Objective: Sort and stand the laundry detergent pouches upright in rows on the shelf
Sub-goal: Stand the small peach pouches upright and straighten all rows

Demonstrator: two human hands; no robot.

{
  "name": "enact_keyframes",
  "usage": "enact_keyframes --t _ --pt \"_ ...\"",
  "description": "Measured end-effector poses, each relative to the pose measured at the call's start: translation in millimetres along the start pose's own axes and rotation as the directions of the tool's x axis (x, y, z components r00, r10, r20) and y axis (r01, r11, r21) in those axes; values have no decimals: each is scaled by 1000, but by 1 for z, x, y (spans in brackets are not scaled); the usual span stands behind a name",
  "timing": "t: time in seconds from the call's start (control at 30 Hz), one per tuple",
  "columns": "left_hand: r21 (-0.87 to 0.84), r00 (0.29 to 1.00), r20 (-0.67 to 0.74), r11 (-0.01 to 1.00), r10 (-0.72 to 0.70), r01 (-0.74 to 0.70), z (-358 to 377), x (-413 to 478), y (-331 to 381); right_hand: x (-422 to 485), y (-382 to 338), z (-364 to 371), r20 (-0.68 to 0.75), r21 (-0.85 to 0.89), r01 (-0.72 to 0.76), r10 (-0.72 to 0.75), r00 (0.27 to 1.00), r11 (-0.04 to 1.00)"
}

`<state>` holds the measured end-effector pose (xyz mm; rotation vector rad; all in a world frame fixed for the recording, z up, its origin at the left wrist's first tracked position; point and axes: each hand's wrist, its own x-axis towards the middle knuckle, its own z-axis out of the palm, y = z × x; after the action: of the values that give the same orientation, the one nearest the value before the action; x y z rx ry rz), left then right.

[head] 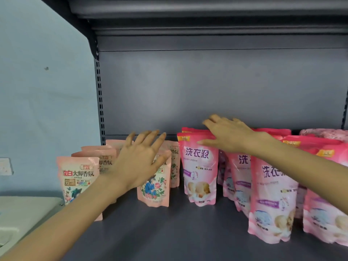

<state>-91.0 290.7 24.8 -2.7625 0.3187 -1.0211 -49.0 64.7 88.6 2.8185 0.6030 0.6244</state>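
Shelf (pixel 169 232) looked mostly sorted. Peach pouches (pixel 75 178) stood upright at the left in two short rows running back toward the back panel (pixel 207 87). The right-hand peach row seemed looser, its front pouch leaning a little. Pink pouches (pixel 199 172) stood upright in about three rows from the middle to the right edge, the fronts not level with one another. One floral pouch (pixel 323 133) showed at the far right rear behind the pink ones; whether it belonged there could not be told. Left hand (pixel 137 162) hovered in front of the peach rows, fingers spread and straight, holding nothing. Right hand (pixel 231 134) lay across the tops of the leftmost pink row, fingers extended, thumb against the front pouch, pressing rather than gripping. Judged: grouping by colour done, all visible pouches standing; what was left seemed to be squaring the rows and evening the fronts.
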Motion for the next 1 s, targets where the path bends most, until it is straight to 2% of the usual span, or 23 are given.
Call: enact_keyframes --t 0.23,0.47,0.67,0.9,1.0 --pt "-59 999 27 997 45 -43 26 39 13 23 7 11 32 83 -3 1 999 997" --pt "-117 976 56 972 209 -202 41 75 31 33 6 18 15 183 53 -57 998 982" --pt "-230 957 -70 929 281 -289 47 80 33 23 12 14 -11 320 62 -62 998 945" --pt "-381 955 -174 878 241 -291 37 81 37 11 8 3 -83 399 93 -65 994 912" --pt "-552 980 -103 809 172 -200 32 79 34 7 10 2 -92 450 102 -67 993 887"
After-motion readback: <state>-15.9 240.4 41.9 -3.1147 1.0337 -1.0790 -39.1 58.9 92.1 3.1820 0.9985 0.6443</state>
